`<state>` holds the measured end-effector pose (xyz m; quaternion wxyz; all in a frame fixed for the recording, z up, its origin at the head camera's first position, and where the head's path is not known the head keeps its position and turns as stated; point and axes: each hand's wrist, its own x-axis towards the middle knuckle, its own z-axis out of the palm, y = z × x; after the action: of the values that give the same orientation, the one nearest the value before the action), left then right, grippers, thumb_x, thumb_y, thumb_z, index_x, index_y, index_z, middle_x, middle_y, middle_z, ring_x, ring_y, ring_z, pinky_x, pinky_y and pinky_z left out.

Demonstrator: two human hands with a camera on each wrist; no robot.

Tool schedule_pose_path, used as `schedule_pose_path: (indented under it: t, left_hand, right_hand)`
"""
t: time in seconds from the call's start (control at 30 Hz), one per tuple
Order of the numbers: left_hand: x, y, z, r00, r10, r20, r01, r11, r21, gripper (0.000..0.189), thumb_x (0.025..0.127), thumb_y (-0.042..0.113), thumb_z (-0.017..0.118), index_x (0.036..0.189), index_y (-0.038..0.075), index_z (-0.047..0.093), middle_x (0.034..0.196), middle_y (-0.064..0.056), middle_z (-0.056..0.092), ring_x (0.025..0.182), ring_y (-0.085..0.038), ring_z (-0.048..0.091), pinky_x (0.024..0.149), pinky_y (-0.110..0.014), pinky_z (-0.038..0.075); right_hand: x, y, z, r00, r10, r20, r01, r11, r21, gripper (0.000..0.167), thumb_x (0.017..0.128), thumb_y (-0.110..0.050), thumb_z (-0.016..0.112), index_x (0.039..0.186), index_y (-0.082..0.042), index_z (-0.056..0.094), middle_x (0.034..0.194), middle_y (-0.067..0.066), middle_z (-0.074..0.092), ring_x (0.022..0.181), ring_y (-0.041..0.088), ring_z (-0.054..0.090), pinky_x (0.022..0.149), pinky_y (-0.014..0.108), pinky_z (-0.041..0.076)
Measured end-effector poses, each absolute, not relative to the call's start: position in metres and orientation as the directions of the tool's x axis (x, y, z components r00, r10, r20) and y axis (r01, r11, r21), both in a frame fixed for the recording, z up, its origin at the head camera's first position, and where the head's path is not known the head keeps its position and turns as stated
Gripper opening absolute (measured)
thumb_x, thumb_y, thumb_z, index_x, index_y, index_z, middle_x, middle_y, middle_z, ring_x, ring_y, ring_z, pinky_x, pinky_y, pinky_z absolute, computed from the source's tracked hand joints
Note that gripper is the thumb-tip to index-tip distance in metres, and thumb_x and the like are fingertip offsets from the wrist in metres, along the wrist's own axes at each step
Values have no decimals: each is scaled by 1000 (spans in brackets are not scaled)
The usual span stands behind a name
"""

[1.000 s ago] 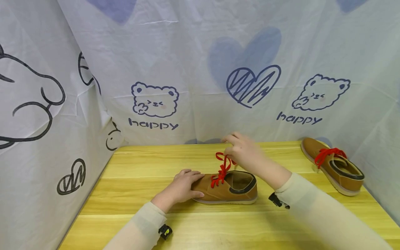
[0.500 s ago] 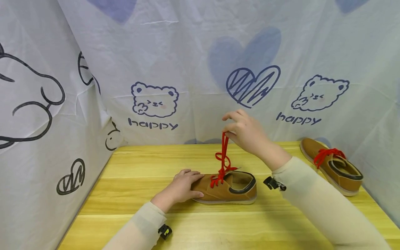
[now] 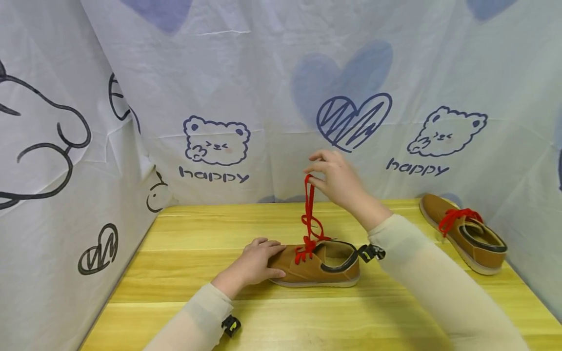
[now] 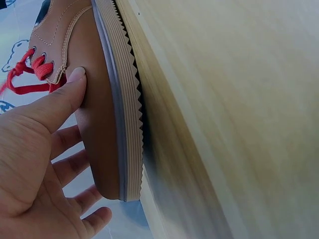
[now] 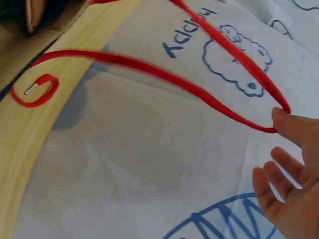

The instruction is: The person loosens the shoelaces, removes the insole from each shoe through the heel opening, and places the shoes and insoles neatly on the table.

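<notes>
Brown shoe (image 3: 312, 271), red lace (image 5: 229, 46) aloft

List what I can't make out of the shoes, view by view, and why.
Head: the near shoe's toe, behind the left hand.
Head: how the far shoe's laces are tied, too small to tell.
Head: both undersides, turned to the table.
Left wrist: the near shoe's heel, cut off by the top edge.

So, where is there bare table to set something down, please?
Bare table lies between the left hand and left curtain, and between the sleeves, nearer than the held shoe. It's crowded around that shoe and, rear right, another shoe.
</notes>
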<state>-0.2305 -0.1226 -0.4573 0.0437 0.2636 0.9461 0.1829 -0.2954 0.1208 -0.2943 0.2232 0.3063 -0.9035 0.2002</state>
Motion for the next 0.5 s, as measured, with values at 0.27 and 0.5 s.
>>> schedule_pose_path:
  t: [0.27, 0.5]
  left_hand:
    - [-230, -122, -457, -854, 521, 20, 490, 789, 370, 68, 88, 43, 76, 145, 13, 55, 147, -10, 51, 139, -44, 36, 109, -63, 31]
    - [-230, -122, -456, -854, 520, 19, 490, 791, 367, 67, 88, 43, 75, 144, 13, 55, 147, -11, 52, 138, -44, 36, 109, -63, 31]
  right_hand:
    - [-306, 123, -318, -815, -447, 370, -553, 790, -264, 23, 90, -18, 77, 111, -8, 76, 134, 14, 57, 124, 35, 49, 103, 48, 44]
    - [-303, 125, -332, -803, -488, 342, -578, 779, -242, 14, 90, -17, 77, 102, -9, 77, 130, 14, 59, 119, 34, 52, 99, 47, 48]
